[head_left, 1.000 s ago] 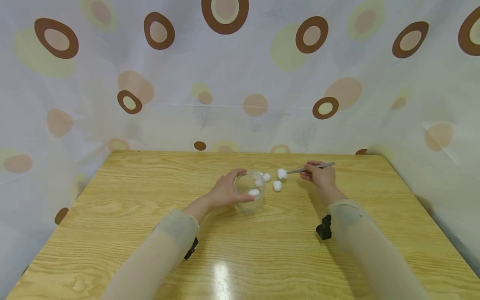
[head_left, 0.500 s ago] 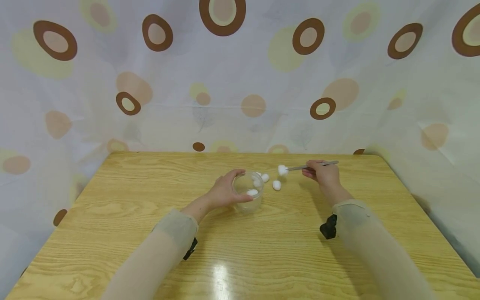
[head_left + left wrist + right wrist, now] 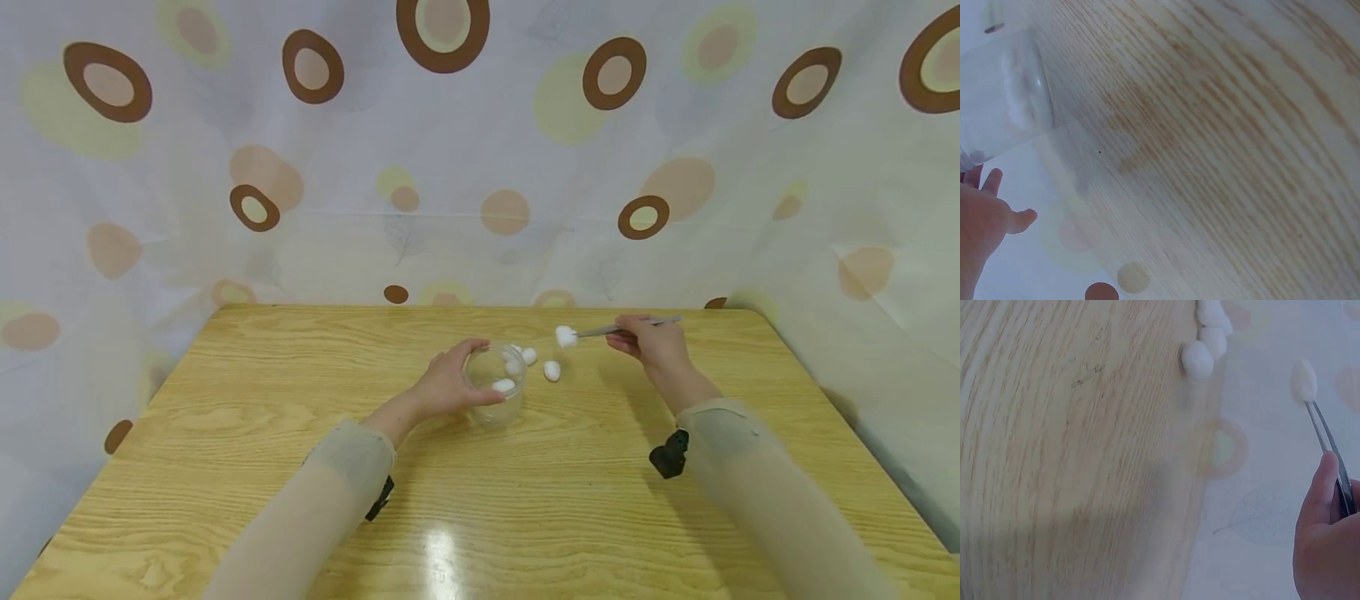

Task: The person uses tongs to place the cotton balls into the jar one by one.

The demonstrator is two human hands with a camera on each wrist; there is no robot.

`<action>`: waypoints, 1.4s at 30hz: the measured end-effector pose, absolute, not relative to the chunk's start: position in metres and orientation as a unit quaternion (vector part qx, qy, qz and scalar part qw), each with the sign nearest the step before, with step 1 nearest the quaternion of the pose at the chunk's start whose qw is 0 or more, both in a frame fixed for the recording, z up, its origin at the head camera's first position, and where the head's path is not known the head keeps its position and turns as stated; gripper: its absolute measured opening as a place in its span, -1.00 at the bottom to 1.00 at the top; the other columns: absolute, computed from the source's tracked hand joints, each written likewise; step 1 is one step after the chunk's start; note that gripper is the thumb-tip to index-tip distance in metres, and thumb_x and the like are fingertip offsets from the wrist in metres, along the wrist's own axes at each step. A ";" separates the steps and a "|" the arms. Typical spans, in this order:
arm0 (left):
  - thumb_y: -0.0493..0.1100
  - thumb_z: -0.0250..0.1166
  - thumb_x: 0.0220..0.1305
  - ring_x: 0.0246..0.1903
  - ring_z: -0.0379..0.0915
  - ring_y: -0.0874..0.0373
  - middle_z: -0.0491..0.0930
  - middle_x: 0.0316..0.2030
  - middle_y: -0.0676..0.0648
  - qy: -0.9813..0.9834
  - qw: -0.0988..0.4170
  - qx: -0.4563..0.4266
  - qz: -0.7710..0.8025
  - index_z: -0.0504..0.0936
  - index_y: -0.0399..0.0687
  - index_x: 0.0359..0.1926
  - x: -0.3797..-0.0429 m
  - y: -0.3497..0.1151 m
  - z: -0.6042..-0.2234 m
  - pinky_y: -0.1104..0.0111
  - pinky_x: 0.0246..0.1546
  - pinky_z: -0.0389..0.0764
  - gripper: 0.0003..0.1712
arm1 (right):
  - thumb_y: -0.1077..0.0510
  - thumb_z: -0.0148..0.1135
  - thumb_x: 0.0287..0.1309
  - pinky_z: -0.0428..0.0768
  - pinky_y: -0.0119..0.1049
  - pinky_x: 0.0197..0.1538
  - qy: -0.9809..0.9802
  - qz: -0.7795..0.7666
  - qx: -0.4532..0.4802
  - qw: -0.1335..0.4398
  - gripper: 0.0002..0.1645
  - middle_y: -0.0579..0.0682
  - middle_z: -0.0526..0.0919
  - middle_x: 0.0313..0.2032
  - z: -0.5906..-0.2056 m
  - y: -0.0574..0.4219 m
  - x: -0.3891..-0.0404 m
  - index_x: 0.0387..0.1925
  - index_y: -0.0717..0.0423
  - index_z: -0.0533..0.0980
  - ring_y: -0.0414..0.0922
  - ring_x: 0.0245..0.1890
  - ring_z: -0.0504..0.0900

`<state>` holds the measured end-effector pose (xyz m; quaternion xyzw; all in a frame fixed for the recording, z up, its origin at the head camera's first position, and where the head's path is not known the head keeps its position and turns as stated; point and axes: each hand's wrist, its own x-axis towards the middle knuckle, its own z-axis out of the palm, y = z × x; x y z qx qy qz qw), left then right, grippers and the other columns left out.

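My left hand (image 3: 441, 385) holds a clear round jar (image 3: 497, 410) by its upper part, thumb on the near side. White cotton balls show in the jar, one (image 3: 503, 386) near the front. In my right hand (image 3: 658, 348) a pair of metal tweezers (image 3: 595, 331) is pinched, its tips pointing left. A cotton ball (image 3: 566, 337) is gripped in the tips, raised off the table; the right wrist view also shows this cotton ball (image 3: 1304, 381). Below it another cotton ball (image 3: 552, 371) lies on the wood, right of the jar.
More cotton balls (image 3: 529, 357) lie close behind the jar's right side, partly hidden by it. The wooden table (image 3: 300, 358) meets a patterned curtain (image 3: 337, 250) at its far edge. Light glares off the table's front part.
The tweezers lift the cotton ball from beside the others, and my right hand shifts slightly up and right. My left hand and the jar stay nearly in place.
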<state>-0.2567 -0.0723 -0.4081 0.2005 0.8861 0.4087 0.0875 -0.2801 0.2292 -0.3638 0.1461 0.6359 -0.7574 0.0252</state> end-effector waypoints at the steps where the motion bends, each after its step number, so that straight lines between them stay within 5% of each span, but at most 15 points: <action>1: 0.08 0.44 -0.02 0.34 0.14 -0.03 0.28 0.33 -0.04 0.886 0.087 0.200 0.408 0.18 -0.09 0.37 -0.257 -0.072 -0.408 -0.06 0.40 -0.21 -0.01 | 0.27 0.09 0.24 0.63 -0.46 -0.33 0.635 -0.759 0.142 0.027 -0.96 -0.09 0.66 -0.62 -0.362 0.229 -0.279 -0.33 0.19 0.45 -0.26 -0.56 0.70; 17: 0.06 0.44 -0.02 0.34 0.15 -0.03 0.28 0.32 -0.06 0.883 0.088 0.200 0.415 0.18 -0.10 0.36 -0.257 -0.072 -0.408 -0.06 0.40 -0.24 -0.02 | 0.32 0.05 0.25 0.63 -0.46 -0.34 0.618 -0.780 0.070 0.070 -0.64 -0.05 0.66 -0.60 -0.334 0.203 -0.264 -0.59 0.02 0.62 -0.23 -0.56 0.69; 36: 0.07 0.44 -0.02 0.33 0.17 -0.01 0.28 0.33 -0.05 0.884 0.091 0.199 0.413 0.18 -0.08 0.36 -0.257 -0.073 -0.409 -0.05 0.40 -0.23 -0.03 | 0.36 0.06 0.24 0.63 -0.47 -0.39 0.637 -0.765 0.035 0.085 -0.68 -0.06 0.65 -0.64 -0.338 0.164 -0.260 -0.56 0.04 0.57 -0.25 -0.59 0.68; 42: 0.07 0.45 -0.03 0.31 0.20 -0.01 0.30 0.31 -0.04 0.884 0.088 0.196 0.415 0.20 -0.05 0.35 -0.257 -0.073 -0.410 -0.04 0.40 -0.23 -0.04 | 0.34 0.06 0.25 0.63 -0.47 -0.38 0.653 -0.751 0.031 0.089 -0.91 -0.08 0.65 -0.62 -0.342 0.156 -0.261 -0.36 0.21 0.49 -0.26 -0.59 0.67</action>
